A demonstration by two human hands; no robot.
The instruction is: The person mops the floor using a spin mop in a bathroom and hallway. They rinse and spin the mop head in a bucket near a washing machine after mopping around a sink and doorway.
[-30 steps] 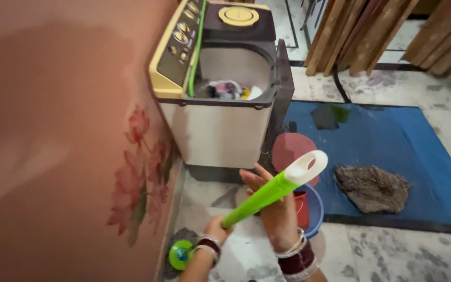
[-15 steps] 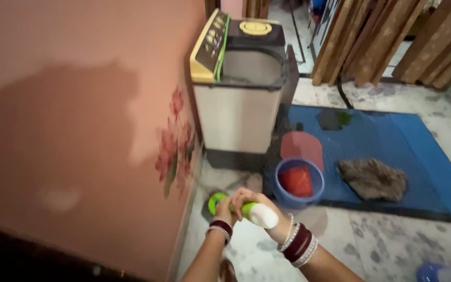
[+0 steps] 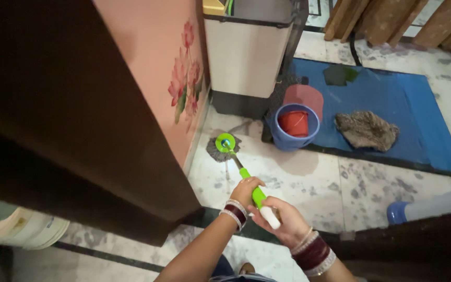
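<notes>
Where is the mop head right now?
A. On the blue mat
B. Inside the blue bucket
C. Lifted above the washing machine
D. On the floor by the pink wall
D: the mop head lies flat on the floor beside the pink wall, left of the bucket, with both hands on the handle.

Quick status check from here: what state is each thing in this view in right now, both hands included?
Left hand: closed around the green mop handle.
Right hand: closed on the handle's white end.
Green-handled mop with grey string head: head down on the floor, handle tilted towards the person.
Blue plastic bucket: upright, red bucket nested inside.
White washing machine: lid state out of frame.
Brown rag: crumpled on the blue mat.
</notes>
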